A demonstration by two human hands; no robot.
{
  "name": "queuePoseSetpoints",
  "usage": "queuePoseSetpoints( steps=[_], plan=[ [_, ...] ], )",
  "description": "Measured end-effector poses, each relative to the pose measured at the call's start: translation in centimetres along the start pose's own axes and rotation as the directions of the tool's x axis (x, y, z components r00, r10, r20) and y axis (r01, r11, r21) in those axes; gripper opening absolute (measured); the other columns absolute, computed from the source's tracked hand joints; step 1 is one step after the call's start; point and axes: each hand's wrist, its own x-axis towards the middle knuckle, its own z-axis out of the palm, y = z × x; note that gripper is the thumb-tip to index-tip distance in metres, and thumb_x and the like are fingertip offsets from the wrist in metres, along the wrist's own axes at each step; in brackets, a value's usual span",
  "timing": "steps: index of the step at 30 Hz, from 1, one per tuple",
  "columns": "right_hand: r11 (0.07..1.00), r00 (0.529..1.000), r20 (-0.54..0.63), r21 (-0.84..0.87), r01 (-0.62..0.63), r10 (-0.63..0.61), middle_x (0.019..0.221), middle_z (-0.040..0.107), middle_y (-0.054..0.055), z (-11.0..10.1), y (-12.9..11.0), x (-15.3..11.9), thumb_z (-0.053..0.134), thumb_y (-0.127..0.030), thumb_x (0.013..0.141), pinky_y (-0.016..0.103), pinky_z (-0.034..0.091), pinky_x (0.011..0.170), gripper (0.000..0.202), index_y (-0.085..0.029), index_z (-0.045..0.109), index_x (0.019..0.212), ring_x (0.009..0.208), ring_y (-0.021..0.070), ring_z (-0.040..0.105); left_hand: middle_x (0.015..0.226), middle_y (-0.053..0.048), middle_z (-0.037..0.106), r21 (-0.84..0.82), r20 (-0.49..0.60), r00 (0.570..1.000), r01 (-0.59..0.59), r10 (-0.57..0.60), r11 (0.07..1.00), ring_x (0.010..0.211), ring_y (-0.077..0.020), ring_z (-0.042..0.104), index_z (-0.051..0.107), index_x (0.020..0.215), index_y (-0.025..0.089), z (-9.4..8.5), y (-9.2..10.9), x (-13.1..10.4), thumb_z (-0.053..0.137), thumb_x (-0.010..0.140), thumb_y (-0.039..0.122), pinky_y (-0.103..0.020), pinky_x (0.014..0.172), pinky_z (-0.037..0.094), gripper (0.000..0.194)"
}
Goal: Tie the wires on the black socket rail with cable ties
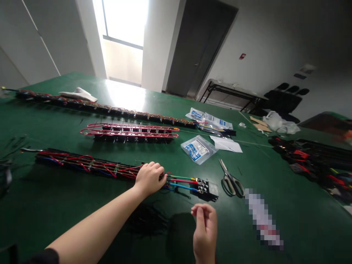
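Strip (90, 164), dark with red and blue wires, lies on the green tabletop (41, 212) left of the scissors (228, 175) in the head view. Green, red and blue leads (183, 180) join its end to a black block (204, 189) just left of the scissors. The left hand (150, 179), further left of them, grips the strip near those leads. The right hand (204, 223), nearer the person than the scissors, has thumb and fingertips drawn together; whether it pinches anything cannot be told. A clear bag (198, 149) lies beyond the scissors, to their left.
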Motion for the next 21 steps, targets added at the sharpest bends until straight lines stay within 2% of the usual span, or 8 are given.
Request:
queuePoseSetpoints(
  steps=[1, 5, 7, 9, 14, 18, 21],
  plan=[
    [0.999, 0.998, -0.062, 0.028, 0.030, -0.028, 0.082, 0.062, 0.003, 0.7, -0.5, 1.1, 0.053, -0.037, 0.098, 0.030, 0.052, 0.065, 0.014, -0.024, 0.058, 0.095, 0.070, 0.0166, 0.060, 0.085, -0.006, 0.069, -0.002, 0.004, 1.000, 0.007, -0.007, 1.000, 0.085, -0.0238, 0.062, 0.067, 0.082, 0.024, 0.0, -0.1, 0.1, 0.056, 0.094, 0.038, -0.038, 0.071, 0.045, 0.023],
    [0.980, 0.978, -0.096, 0.055, 0.189, -0.184, 0.091, 0.061, 0.004, 4.4, -1.5, 7.1, 0.048, -0.033, 0.101, 0.033, 0.053, 0.070, 0.011, -0.024, 0.053, 0.105, 0.076, 0.0164, 0.061, 0.086, -0.006, 0.069, 0.023, 0.013, 1.000, 0.006, -0.006, 1.000, 0.086, -0.0241, 0.061, 0.067, 0.083, 0.023, 0.1, -0.8, 0.4, 0.052, 0.097, 0.038, -0.039, 0.071, 0.044, 0.025],
    [0.946, 0.944, -0.066, -0.005, 0.324, -0.323, 0.102, 0.060, 0.007, 6.3, -0.8, 9.7, 0.047, -0.032, 0.101, 0.037, 0.054, 0.074, 0.011, -0.024, 0.051, 0.107, 0.084, 0.0186, 0.062, 0.088, -0.007, 0.070, 0.053, 0.008, 0.999, -0.037, 0.036, 0.998, 0.086, -0.0240, 0.061, 0.066, 0.084, 0.023, 0.2, -1.2, 0.6, 0.049, 0.099, 0.038, -0.039, 0.072, 0.044, 0.027],
    [0.895, 0.898, 0.019, -0.076, 0.439, -0.439, 0.102, 0.061, 0.008, 7.9, 0.5, 11.1, 0.044, -0.029, 0.101, 0.041, 0.053, 0.077, 0.008, -0.025, 0.049, 0.106, 0.087, 0.0203, 0.062, 0.090, -0.007, 0.070, 0.084, 0.005, 0.996, -0.088, 0.088, 0.993, 0.086, -0.0234, 0.060, 0.065, 0.086, 0.023, 0.3, -1.5, 0.7, 0.046, 0.101, 0.036, -0.040, 0.073, 0.043, 0.028],
    [0.860, 0.855, 0.183, -0.078, 0.504, -0.484, 0.102, 0.061, 0.006, 9.1, 2.6, 10.1, 0.038, -0.021, 0.101, 0.040, 0.052, 0.077, 0.008, -0.027, 0.042, 0.104, 0.089, 0.0204, 0.063, 0.090, -0.007, 0.069, 0.152, -0.005, 0.995, -0.101, 0.103, 0.983, 0.086, -0.0237, 0.059, 0.064, 0.088, 0.021, 0.7, -2.0, 1.2, 0.043, 0.103, 0.033, -0.040, 0.073, 0.041, 0.028],
    [0.843, 0.837, 0.226, -0.097, 0.529, -0.499, 0.096, 0.060, 0.005, 9.2, 2.4, 9.7, 0.037, -0.020, 0.101, 0.039, 0.051, 0.076, 0.008, -0.026, 0.041, 0.101, 0.085, 0.0195, 0.063, 0.089, -0.008, 0.067, 0.174, 0.013, 0.995, -0.098, 0.097, 0.980, 0.086, -0.0251, 0.058, 0.064, 0.089, 0.020, 0.9, -2.5, 1.7, 0.042, 0.102, 0.031, -0.040, 0.072, 0.040, 0.028],
    [0.817, 0.802, 0.252, -0.067, 0.573, -0.542, 0.092, 0.059, 0.005, 9.5, 2.3, 10.2, 0.037, -0.016, 0.099, 0.038, 0.051, 0.074, 0.010, -0.026, 0.041, 0.101, 0.082, 0.0190, 0.061, 0.088, -0.008, 0.066, 0.200, 0.039, 0.996, -0.083, 0.077, 0.976, 0.086, -0.0258, 0.058, 0.063, 0.089, 0.020, 0.9, -2.8, 2.0, 0.041, 0.102, 0.030, -0.040, 0.071, 0.039, 0.028]
  ],
)
